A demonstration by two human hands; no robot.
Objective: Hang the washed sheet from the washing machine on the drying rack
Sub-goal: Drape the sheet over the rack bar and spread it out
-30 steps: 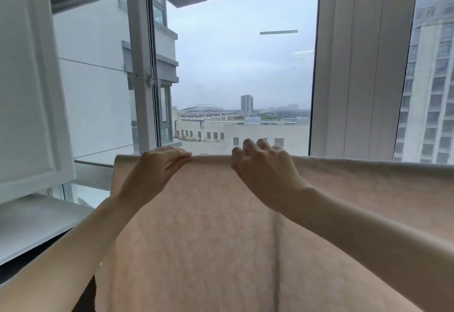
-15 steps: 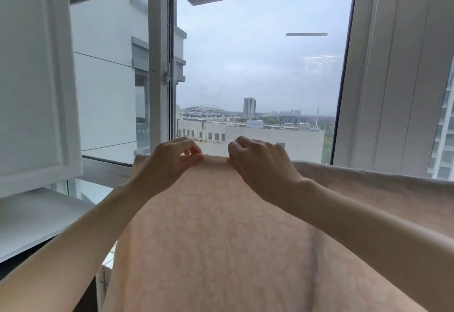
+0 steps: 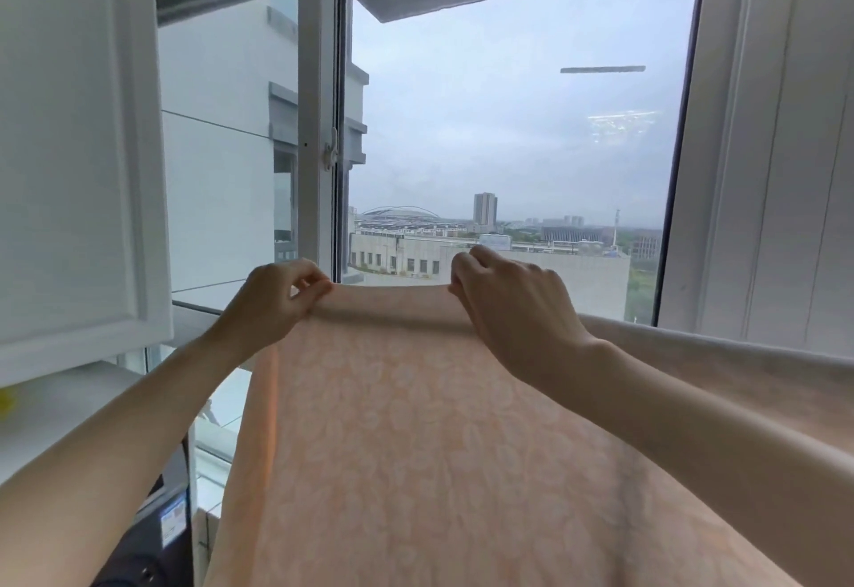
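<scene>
Sheet (image 3: 439,448): peach cloth with a pale leaf print, spread wide in front of you; its top fold runs level between your two hands and on to the right, where it looks greyer in shade. The near part falls toward you and fills the lower middle of the view. What carries the fold is hidden under the cloth.
Left hand (image 3: 272,304): you hold the top fold near the sheet's left corner; your fingers (image 3: 309,283) are curled, thumb and fingertips pinched together on the cloth.
Right hand (image 3: 513,309): you grip the same fold further right, well apart from the left hand; your fingers are bent over the far edge and clamped on the cloth, knuckles up.
Window (image 3: 508,124): straight ahead beyond the fold, with grey sky and far buildings behind the glass.
Window handle (image 3: 330,154): on the white frame, above the left hand.
Cupboard door (image 3: 74,147): white panel, near left.
Machine (image 3: 157,535): dark, low at the near left; only a corner with a label shows.
</scene>
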